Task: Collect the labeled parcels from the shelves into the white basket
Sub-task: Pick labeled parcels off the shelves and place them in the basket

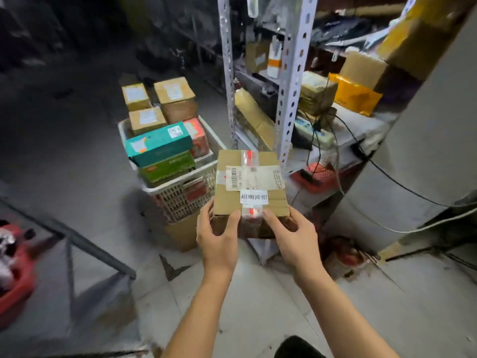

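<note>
Holding a brown cardboard parcel [251, 192] at its near edge, two bare hands reach forward above a pale tiled floor [258, 306]. The left hand [218, 235] curls round the near left corner, thumb on top. The right hand [291, 236] grips the near right corner the same way, thumb on the tape.

The parcel is in the air, just right of the white basket [180, 195]. On its top is a white shipping label [254, 178] with a barcode; the small print is too fine to read. Below it, a white sticker [254, 197] reads 超期滞留. Clear tape with red printing runs across the lid.

The latticed basket is piled high. A teal box [160, 146] lies on a green box [167, 167], with a red box [197, 136] behind. Their lettering is blurred. Further back are three brown cartons [175, 95] with white labels, unreadable.

To the right stands a white perforated shelf upright [291, 81]. The shelves beyond hold a yellow padded envelope [356, 95], brown parcels and black cables. A red tub [15, 280] is cut off at the left edge. The far background is dark and indistinct.
</note>
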